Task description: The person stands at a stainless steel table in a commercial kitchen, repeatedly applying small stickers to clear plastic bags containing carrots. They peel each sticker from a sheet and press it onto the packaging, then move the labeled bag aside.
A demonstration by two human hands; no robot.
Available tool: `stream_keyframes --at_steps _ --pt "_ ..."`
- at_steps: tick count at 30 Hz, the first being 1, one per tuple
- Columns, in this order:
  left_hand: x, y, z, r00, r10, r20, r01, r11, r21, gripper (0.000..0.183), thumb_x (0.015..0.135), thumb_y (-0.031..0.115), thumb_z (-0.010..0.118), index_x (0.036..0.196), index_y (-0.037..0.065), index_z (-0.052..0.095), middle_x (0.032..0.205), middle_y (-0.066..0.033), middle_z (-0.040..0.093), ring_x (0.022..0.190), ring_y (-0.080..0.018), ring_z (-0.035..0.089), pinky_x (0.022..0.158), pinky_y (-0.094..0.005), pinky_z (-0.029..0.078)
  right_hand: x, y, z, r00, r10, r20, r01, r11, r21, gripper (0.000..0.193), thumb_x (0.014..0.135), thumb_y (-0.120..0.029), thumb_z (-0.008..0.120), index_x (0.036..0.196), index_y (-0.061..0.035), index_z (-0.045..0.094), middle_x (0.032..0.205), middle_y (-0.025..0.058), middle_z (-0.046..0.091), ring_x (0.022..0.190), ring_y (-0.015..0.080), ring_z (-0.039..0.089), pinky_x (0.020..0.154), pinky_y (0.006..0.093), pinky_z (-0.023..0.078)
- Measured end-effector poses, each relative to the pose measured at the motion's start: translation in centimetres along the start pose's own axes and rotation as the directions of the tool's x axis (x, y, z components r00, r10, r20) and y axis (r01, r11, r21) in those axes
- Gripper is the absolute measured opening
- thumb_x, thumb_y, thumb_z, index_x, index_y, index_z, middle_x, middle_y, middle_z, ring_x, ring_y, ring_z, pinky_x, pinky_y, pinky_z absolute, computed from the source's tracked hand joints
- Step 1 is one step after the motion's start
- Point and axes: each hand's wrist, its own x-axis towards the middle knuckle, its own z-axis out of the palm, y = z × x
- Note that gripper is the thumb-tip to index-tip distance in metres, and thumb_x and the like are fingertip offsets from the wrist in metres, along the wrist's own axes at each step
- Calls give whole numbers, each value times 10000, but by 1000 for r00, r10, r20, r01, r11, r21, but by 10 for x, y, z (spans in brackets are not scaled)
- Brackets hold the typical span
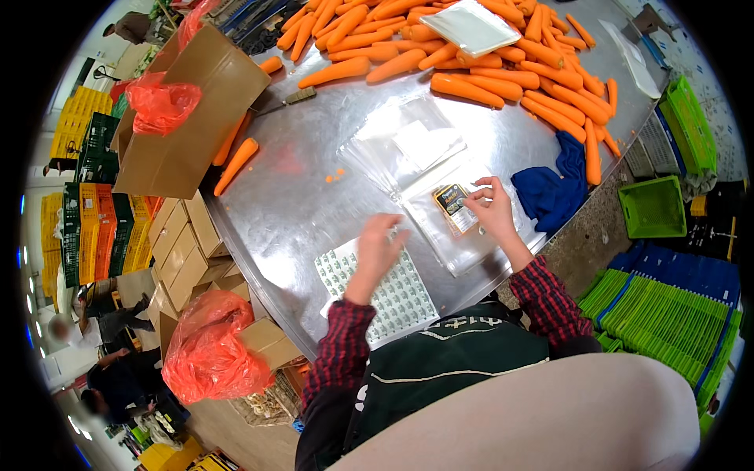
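Observation:
On the metal table, my right hand curves its fingers beside a black, gold-edged label, with fingertips at the label's right edge. This label lies on a stack of clear plastic bags; whether the fingers grip it is hard to see. My left hand is over a sheet of small green-printed stickers and smeared by motion, so its fingers are not readable. More clear bags fan out beyond the stack. A crumpled blue cloth sits right of my right hand.
Many carrots are piled along the far side, with a packet of clear film on top. A knife lies near a cardboard box at left. Green crates stand right of the table, red plastic bags at lower left.

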Motion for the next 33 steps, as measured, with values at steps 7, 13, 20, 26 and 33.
stream_keyframes --at_steps 7,13,20,26,33 --pt "18 30 63 938 223 264 -254 963 89 267 724 204 773 922 66 659 1060 -88 613 962 -291 592 767 -386 508 -4 -10 15 990 -144 8 131 878 -460 435 789 -89 699 1148 -77 454 791 70 671 716 320 663 604 413 496" --pt "27 12 82 941 238 242 -249 969 12 184 719 171 759 806 47 654 951 -83 631 901 -289 595 742 -388 502 12 -11 -20 925 -300 -234 211 916 -342 259 794 -100 723 1006 -56 581 846 50 677 658 240 641 561 355 475" --pt "52 0 45 888 -460 30 391 718 -575 149 883 122 647 852 -22 629 761 -51 668 656 -89 577 583 -240 455 0 -38 -62 979 177 -103 -141 947 288 131 808 -109 744 873 -4 702 770 0 665 571 43 519 516 182 391" --pt "31 17 53 979 -97 -178 24 927 -375 155 845 132 707 907 24 615 824 -74 642 701 -144 595 645 -264 467 6 5 -6 996 75 -52 -75 997 5 142 777 -133 741 826 0 726 762 71 715 663 125 641 630 274 499" --pt "15 20 69 953 212 218 -221 975 15 352 656 172 810 935 67 623 1015 -107 563 983 -308 547 826 -395 471 15 -5 7 999 24 -33 -32 958 -286 163 761 -170 739 805 -15 713 742 118 701 659 221 670 640 328 520"
